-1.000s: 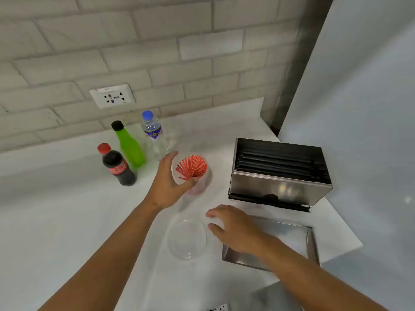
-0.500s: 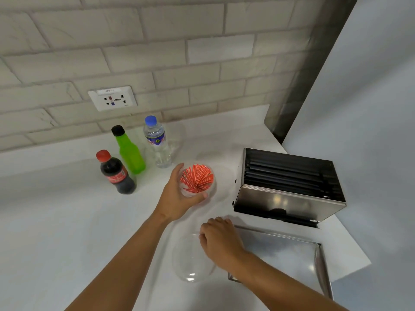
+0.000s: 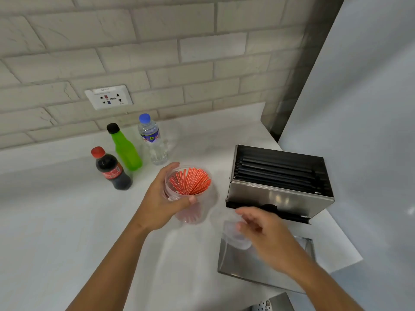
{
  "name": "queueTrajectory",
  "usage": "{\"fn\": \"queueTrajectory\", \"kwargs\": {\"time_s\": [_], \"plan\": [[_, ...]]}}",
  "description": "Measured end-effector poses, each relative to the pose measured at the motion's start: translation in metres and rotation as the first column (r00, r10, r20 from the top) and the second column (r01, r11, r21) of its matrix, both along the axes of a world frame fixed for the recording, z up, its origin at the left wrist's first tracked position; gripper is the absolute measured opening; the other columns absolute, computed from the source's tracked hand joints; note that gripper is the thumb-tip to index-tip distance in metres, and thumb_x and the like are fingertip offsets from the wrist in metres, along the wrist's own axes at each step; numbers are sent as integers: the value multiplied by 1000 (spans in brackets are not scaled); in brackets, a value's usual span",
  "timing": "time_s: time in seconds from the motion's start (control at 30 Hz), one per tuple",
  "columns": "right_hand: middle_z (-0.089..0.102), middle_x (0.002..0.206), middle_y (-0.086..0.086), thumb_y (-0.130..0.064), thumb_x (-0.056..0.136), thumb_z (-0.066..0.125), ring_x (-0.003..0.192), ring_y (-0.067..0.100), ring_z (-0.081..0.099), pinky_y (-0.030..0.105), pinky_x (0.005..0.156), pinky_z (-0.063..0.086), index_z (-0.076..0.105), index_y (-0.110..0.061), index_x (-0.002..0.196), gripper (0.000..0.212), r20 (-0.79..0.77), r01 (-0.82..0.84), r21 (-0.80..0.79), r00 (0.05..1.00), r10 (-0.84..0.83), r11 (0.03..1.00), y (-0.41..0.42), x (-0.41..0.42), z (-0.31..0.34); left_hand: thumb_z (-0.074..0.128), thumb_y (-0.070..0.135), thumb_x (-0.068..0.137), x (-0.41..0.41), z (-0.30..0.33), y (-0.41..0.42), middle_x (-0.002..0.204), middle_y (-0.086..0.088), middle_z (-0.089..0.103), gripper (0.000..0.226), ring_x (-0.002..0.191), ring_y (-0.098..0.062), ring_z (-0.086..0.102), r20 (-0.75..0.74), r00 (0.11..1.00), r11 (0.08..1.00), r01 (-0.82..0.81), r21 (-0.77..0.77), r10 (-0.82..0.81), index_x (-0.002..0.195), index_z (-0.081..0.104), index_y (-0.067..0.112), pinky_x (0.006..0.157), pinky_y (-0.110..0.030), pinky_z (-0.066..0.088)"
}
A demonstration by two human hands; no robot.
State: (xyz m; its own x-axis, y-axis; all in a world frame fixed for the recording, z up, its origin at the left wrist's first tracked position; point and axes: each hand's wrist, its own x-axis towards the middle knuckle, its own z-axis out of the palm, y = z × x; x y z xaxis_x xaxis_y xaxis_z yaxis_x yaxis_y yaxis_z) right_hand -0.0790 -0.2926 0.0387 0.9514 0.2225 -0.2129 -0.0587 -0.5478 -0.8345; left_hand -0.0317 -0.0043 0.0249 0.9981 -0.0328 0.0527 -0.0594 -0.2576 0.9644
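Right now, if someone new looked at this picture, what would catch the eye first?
The bright red straws fanned out in a clear cup, which the left hand grips mid-counter. To its right stands a steel box filled with black straws, with the right hand holding a blurred clear plastic piece before it. A cola bottle, a green bottle and a water bottle stand behind, near the brick wall.
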Motion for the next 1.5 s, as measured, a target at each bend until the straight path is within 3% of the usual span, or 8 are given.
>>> {"fn": "queueTrajectory", "kwargs": {"time_s": [0.37, 0.57, 0.7, 0.8, 0.97, 1.13, 1.27, 1.5], "plan": [[80, 106, -8, -42, 94, 60, 98, 10, 74, 25, 86, 56, 76, -41, 115, 26, 158, 72, 179, 982, -101, 981, -99, -22, 63, 81, 73, 69, -21, 51, -74, 129, 16, 66, 106, 122, -14, 65, 64, 993, 977, 113, -179, -103, 152, 41, 19, 98, -24, 53], [79, 115, -17, -34, 95, 62, 108, 2, 73, 9, 91, 51, 73, -48, 117, 28, 301, 103, 320, 932, -204, 942, -117, -25, 76, 77, 71, 77, -31, 52, -113, 127, 14, 68, 95, 119, -16, 67, 8, 986, 965, 165, -202, -167, 149, 43, 18, 92, -21, 54], [76, 124, -12, -31, 99, 64, 119, 13, 70, 32, 102, 54, 69, -43, 126, 30, 315, 83, 362, 927, -206, 928, -115, -22, 63, 79, 68, 78, -35, 49, -132, 137, -1, 64, 93, 128, -29, 62, -20, 981, 961, 187, -205, -195, 151, 42, 24, 96, -31, 54], [73, 129, -12, -31, 102, 63, 125, 13, 67, 30, 106, 50, 67, -39, 130, 29, 331, 10, 335, 935, -128, 942, -112, -16, 60, 77, 68, 80, -37, 47, -147, 140, -5, 62, 95, 130, -33, 61, -2, 983, 965, 182, -189, -185, 154, 40, 22, 99, -35, 56], [67, 132, -20, -38, 100, 61, 128, 1, 61, 6, 100, 43, 65, -34, 131, 32, 418, -78, 233, 908, -27, 969, -101, -20, 52, 74, 69, 83, -41, 42, -162, 136, 4, 65, 81, 127, -26, 64, -12, 983, 972, 180, -151, -184, 149, 46, 32, 98, -34, 57], [63, 140, -12, -43, 95, 68, 134, 13, 58, 15, 104, 46, 60, -29, 138, 46, 420, -152, 209, 906, 52, 966, -104, -20, 45, 70, 68, 86, -42, 38, -172, 138, 4, 63, 79, 130, -27, 62, 9, 982, 974, 187, -132, -187, 151, 45, 30, 106, -40, 55], [61, 140, -17, -46, 93, 71, 133, 10, 58, 11, 103, 44, 56, -36, 141, 51, 430, -175, 177, 899, 83, 969, -108, -16, 47, 58, 88, 75, -43, 38, -175, 149, 14, 55, 109, 137, -10, 57, -29, 983, 980, 177, -87, -181, 161, 27, 30, 111, -30, 50], [64, 140, -12, -37, 99, 67, 133, 13, 59, 21, 106, 48, 57, -30, 141, 44, 415, -216, 180, 901, 126, 960, -109, -9, 46, 28, 96, 78, -38, 45, -171, 141, 60, 33, 94, 136, 24, 39, -53, 961, 963, 270, -20, -271, 160, 10, 54, 106, -6, 39]]}}
